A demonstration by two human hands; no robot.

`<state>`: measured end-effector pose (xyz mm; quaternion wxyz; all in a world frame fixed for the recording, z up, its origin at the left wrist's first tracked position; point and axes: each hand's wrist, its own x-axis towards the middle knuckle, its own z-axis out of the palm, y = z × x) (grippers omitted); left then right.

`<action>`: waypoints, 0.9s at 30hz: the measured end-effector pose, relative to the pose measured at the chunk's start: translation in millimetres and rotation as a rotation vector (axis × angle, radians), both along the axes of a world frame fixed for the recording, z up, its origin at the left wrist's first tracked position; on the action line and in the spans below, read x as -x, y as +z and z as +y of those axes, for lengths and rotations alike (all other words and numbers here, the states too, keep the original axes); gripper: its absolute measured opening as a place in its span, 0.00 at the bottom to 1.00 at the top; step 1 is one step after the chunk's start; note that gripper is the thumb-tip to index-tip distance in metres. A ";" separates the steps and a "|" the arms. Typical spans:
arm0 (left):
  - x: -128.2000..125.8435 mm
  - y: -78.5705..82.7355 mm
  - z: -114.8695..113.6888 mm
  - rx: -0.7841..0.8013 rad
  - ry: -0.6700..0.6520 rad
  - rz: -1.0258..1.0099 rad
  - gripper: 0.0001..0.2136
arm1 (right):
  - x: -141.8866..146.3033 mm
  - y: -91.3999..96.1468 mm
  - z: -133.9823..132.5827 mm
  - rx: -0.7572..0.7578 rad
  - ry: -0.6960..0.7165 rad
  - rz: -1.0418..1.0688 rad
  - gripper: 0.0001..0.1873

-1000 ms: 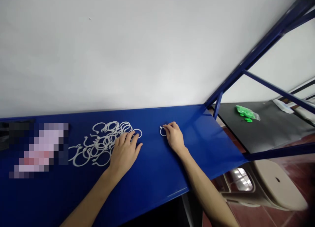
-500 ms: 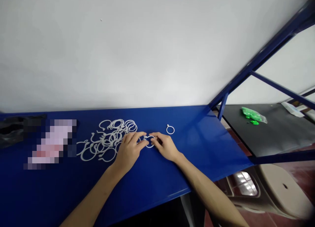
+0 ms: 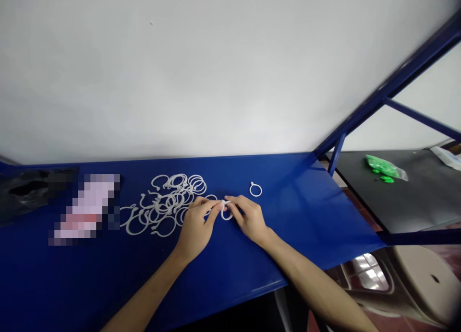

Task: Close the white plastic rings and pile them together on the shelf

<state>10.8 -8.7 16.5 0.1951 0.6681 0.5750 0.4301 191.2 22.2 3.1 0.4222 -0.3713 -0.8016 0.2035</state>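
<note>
Both hands are nearly closed over the blue desk [image 3: 230, 255], the left hand [image 3: 196, 226] and right hand [image 3: 250, 219] pinching one white split ring [image 3: 226, 219] between thumbs and fingers. To its left lies a loose pile of white rings [image 3: 172, 205], some overlapping; a single closed ring [image 3: 256, 196] rests apart, to the right and farther back. At far right is a bag of green pieces [image 3: 385, 167].
</note>
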 end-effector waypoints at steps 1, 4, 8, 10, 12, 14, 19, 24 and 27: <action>-0.4 1.2 -0.8 0.017 0.002 -0.022 0.14 | 0.8 -0.2 -0.6 -0.019 0.001 -0.002 0.14; -2.2 5.3 -3.0 0.066 0.008 -0.069 0.14 | 2.3 -1.2 -2.5 -0.025 0.003 0.008 0.14; -4.8 8.0 -4.6 0.088 -0.018 -0.108 0.15 | 1.2 -2.7 -3.8 -0.065 -0.034 -0.022 0.14; -5.4 6.1 -4.6 0.084 -0.017 -0.114 0.13 | -0.1 -2.8 -3.6 -0.113 -0.044 -0.084 0.16; -5.5 2.5 -4.5 0.072 -0.005 -0.106 0.11 | -0.7 -2.0 -3.8 -0.165 -0.024 -0.165 0.16; -5.4 -1.4 -4.6 0.042 0.008 -0.079 0.11 | -0.6 -0.6 -4.8 -0.211 -0.002 -0.235 0.16; -5.8 -7.9 -6.4 -0.102 0.005 0.031 0.12 | 0.7 2.1 -12.0 -0.341 0.007 -0.344 0.16; -3.1 -13.5 -6.7 -0.198 -0.033 0.119 0.12 | -0.5 3.7 -16.4 -0.423 0.022 -0.421 0.18; -0.1 -15.8 -5.3 -0.224 -0.065 0.165 0.12 | -1.9 4.6 -14.7 -0.441 0.028 -0.436 0.18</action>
